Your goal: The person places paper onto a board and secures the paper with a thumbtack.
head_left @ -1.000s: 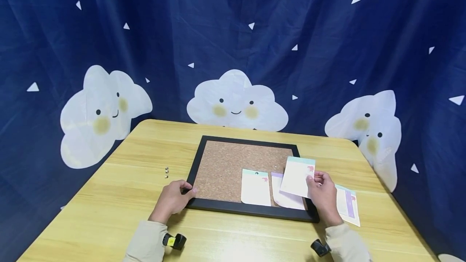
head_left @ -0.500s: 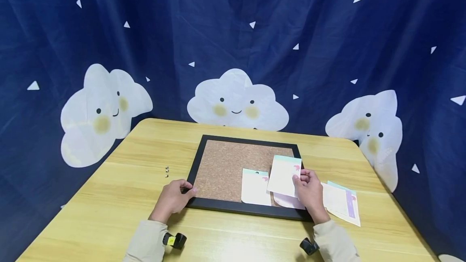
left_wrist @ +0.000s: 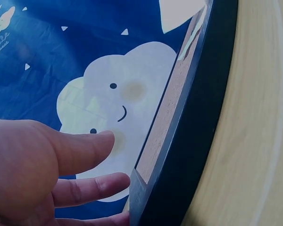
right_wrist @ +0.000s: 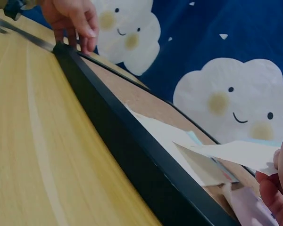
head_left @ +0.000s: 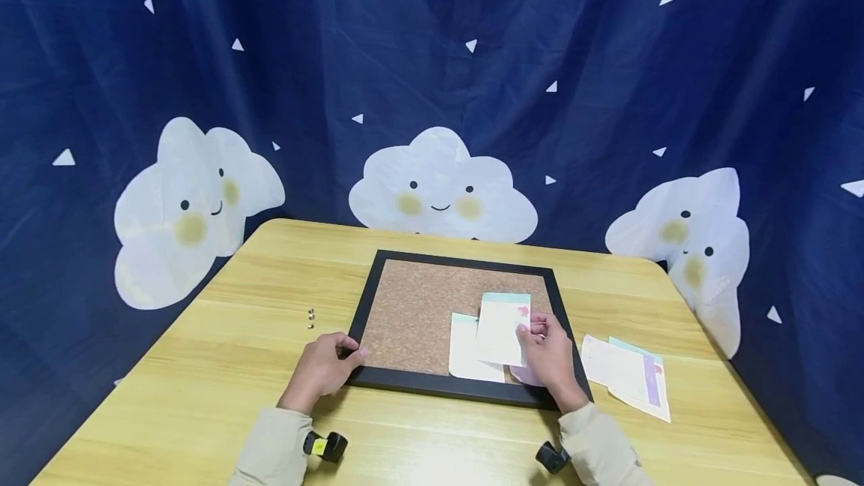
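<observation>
Over the last second the right hand (head_left: pixel 550 358) has moved left with the white card (head_left: pixel 502 334) it carries, from above the right part of the cork board (head_left: pixel 412 313) to a place further in. Its thumb and fingers pinch this card by the right edge, beside a small red print; a teal band runs along the far edge. The right wrist view shows the card raised over the board, with a second card (head_left: pixel 466 357) beneath its left side; whether the two touch, I cannot tell. That second card lies near the board's near edge, part of its teal band showing at the left. Just right of it a lilac card (head_left: pixel 524 376) peeks out, mostly hidden by the right hand and the carried card.

The left hand (head_left: pixel 322 367) stays where it was, at the near left corner of the black frame (head_left: pixel 452 390). Its fingers are extended and touch the outer side, and its thumb is held apart from them.

Right of the board, loose papers (head_left: pixel 624 373) overlap on the desk (head_left: pixel 432 445), one with a lilac strip. Small shiny pins (head_left: pixel 311 315) stand in a short row to the left.
</observation>
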`<state>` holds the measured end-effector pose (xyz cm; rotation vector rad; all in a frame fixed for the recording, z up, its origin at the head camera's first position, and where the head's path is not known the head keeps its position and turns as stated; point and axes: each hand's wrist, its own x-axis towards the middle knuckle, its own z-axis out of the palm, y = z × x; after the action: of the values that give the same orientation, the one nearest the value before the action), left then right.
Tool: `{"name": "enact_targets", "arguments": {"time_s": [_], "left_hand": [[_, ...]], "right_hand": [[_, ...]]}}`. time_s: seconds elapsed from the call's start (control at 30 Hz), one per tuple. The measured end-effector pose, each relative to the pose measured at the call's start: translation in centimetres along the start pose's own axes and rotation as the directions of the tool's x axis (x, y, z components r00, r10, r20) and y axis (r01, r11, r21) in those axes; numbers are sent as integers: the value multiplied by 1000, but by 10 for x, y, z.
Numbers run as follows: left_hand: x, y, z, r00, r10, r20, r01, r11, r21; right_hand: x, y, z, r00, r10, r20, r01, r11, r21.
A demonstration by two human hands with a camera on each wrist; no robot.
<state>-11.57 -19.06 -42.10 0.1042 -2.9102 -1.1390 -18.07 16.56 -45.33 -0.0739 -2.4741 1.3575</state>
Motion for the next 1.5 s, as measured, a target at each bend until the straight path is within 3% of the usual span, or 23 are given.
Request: {"name": "enact_targets", "arguments": {"time_s": [0.43,1.5], "left_hand": [[0,1,-1,1000,5,-1,-5,1000,-4],[0,-1,0,1000,8,-2,-8,1000,3]], "right_hand": [[-3,-13,24,998,-48,37,46,998,35],[-6,-44,55,989,-90,114,82,994,73]]}}
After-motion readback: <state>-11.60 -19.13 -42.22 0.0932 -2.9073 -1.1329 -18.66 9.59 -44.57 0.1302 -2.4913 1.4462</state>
